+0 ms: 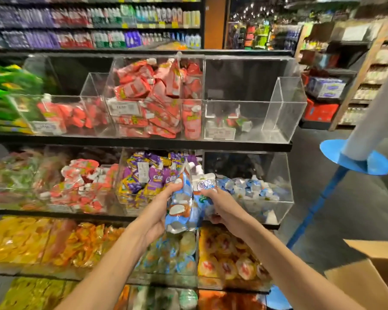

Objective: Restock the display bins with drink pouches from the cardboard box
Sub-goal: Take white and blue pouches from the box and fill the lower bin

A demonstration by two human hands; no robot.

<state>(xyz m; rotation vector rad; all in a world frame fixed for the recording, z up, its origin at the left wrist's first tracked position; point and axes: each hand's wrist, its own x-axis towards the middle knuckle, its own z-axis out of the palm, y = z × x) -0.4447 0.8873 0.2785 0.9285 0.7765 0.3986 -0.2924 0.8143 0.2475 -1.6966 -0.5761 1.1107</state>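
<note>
Before the clear acrylic bins (278,175), both hands' fingers (207,193) clasp glossy, crinkled blue drink pouches (182,209).

Hardly any lettering is legible from here. The white-and-blue drink pouch (203,184) shows a large blue curly "C", the rest of its brand too blurred to read. The price label (124,107) on the red-pouch bin (143,128) is smeared past reading.

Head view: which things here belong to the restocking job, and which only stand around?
Job:
left hand and right hand, both gripping blue pouches
blue-pouch bin
cardboard box

Not the job:
red-pouch bin
purple-pouch bin
blue stand
back shelves
</note>
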